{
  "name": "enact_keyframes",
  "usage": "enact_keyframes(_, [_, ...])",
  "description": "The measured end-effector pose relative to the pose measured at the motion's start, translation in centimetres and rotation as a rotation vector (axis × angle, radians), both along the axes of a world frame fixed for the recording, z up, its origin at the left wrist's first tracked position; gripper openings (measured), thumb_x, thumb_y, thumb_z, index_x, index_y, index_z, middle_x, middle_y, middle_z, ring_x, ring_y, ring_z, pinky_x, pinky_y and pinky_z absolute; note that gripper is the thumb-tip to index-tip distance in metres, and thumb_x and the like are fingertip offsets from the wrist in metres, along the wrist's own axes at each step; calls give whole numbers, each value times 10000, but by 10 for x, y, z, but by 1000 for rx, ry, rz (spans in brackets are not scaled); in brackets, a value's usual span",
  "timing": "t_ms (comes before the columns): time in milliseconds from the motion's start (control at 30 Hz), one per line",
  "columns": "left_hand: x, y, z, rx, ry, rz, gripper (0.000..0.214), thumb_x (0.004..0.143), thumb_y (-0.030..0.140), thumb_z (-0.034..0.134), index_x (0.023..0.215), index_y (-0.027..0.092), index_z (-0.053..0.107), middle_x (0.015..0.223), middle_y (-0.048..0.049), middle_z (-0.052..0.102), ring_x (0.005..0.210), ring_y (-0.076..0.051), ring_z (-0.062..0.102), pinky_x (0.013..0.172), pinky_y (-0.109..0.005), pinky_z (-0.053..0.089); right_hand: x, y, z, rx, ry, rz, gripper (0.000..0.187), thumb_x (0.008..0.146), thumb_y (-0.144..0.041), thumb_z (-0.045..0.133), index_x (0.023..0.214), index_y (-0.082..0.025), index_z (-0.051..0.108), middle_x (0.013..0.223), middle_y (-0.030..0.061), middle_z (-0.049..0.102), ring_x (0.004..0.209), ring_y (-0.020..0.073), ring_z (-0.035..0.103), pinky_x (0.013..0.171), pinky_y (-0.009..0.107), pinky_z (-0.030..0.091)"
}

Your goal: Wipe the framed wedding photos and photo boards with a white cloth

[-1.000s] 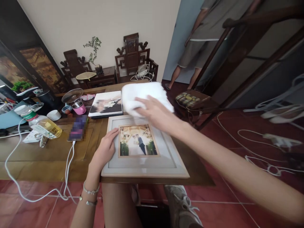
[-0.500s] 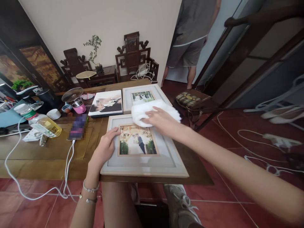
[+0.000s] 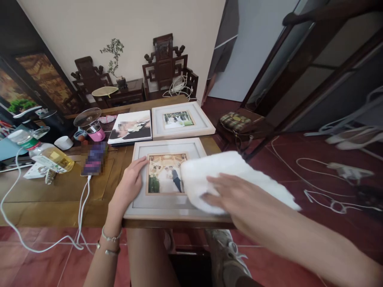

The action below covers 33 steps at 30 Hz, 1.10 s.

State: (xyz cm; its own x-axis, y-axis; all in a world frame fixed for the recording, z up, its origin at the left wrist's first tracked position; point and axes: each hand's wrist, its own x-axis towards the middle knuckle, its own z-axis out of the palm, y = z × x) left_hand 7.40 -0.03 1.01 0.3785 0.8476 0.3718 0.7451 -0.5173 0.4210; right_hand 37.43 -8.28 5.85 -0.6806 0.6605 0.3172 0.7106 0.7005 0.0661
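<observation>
A light wooden picture frame with a small wedding photo lies flat at the table's front edge. My left hand holds its left side, fingers over the rim and onto the front. On its right part, my right hand grips a folded white towel, thumb tucked near the fold, slightly blurred. The towel covers the photo's right edge and the frame's right side, and hangs past it. Behind lies a second picture frame with an outdoor photo, beside a photo album.
On the wooden table at left are a phone on a white cable, a bottle of yellow liquid and a pink cup. A plaid bag sits beyond the right corner. A person stands partly hidden behind.
My right hand has drawn the towel from the frame's far right corner toward me and to the right, uncovering the second frame. My left hand stays on the frame. The person behind has moved left.
</observation>
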Motion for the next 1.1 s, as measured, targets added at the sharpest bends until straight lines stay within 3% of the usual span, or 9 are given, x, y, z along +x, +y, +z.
enact_keyframes(100, [-2, 2, -5, 3, 31, 4, 498, 832, -9, 365, 1249, 90, 618, 1356, -157, 592, 1278, -239, 549, 1118, -440, 421, -7, -29, 10, 33, 44, 6, 518, 524, 7, 470, 901, -247, 718, 911, 67, 759, 871, 253, 697, 761, 350, 546])
enact_keyframes(200, [-4, 4, -9, 8, 58, -8, 496, 837, 1, 364, 1245, 97, 631, 1356, -152, 595, 1294, -246, 536, 1130, -457, 408, -11, -24, 5, 35, -12, -78, 550, 549, 17, 458, 965, -234, 716, 934, 90, 756, 815, 259, 703, 694, 351, 544])
enact_keyframes(400, [-6, 6, -12, -3, 77, -42, 531, 816, -11, 347, 1263, 64, 621, 1354, -173, 594, 1323, -254, 508, 1152, -459, 378, -12, 66, -13, 15, -132, -331, 585, 679, 34, 465, 1206, -141, 649, 1145, 185, 697, 1062, 308, 646, 853, 405, 500])
enact_keyframes(500, [-5, 5, -10, -16, 89, -33, 539, 816, -11, 337, 1275, 54, 611, 1373, -179, 577, 1328, -254, 503, 1156, -459, 370, -14, 108, -14, 44, -120, -331, 571, 738, 21, 467, 1271, -127, 608, 1126, 166, 703, 1204, 301, 561, 980, 437, 424])
enact_keyframes(600, [-3, 3, -7, -37, 98, 10, 538, 829, 8, 345, 1313, 47, 576, 1418, -181, 534, 1338, -258, 491, 1158, -453, 369, -19, 121, -16, 38, -158, -252, 539, 744, 19, 496, 1251, -115, 623, 1223, 172, 664, 1307, 306, 467, 1058, 458, 346])
enact_keyframes(733, [0, 1, -7, -45, 81, 30, 537, 840, 20, 349, 1340, 40, 545, 1437, -187, 514, 1356, -256, 470, 1169, -455, 355, -25, 86, -15, -21, -202, -186, 485, 704, 29, 531, 1137, -125, 685, 1246, 177, 649, 1267, 332, 500, 1042, 468, 370])
enact_keyframes(900, [1, 2, -8, -45, 75, 45, 524, 847, 21, 341, 1324, 26, 559, 1433, -189, 518, 1359, -253, 468, 1174, -429, 350, -20, -1, -5, -62, -83, 3, 485, 592, -3, 548, 1008, -182, 722, 1028, 121, 732, 1029, 315, 639, 893, 424, 497])
enact_keyframes(967, [1, 2, -9, -44, 81, 43, 520, 852, 22, 339, 1319, 34, 567, 1433, -182, 520, 1352, -253, 477, 1169, -427, 357, -19, -29, -3, -62, 3, 81, 502, 596, -38, 540, 1046, -189, 705, 1061, 110, 725, 1032, 317, 636, 881, 428, 506])
enact_keyframes(1100, [-1, 2, -9, -39, 74, 26, 526, 850, 11, 336, 1318, 44, 571, 1433, -175, 522, 1345, -253, 486, 1162, -428, 367, -28, -41, 0, -194, 94, 52, 525, 631, 0, 480, 1047, -252, 679, 1098, 53, 714, 1015, 262, 647, 873, 390, 519])
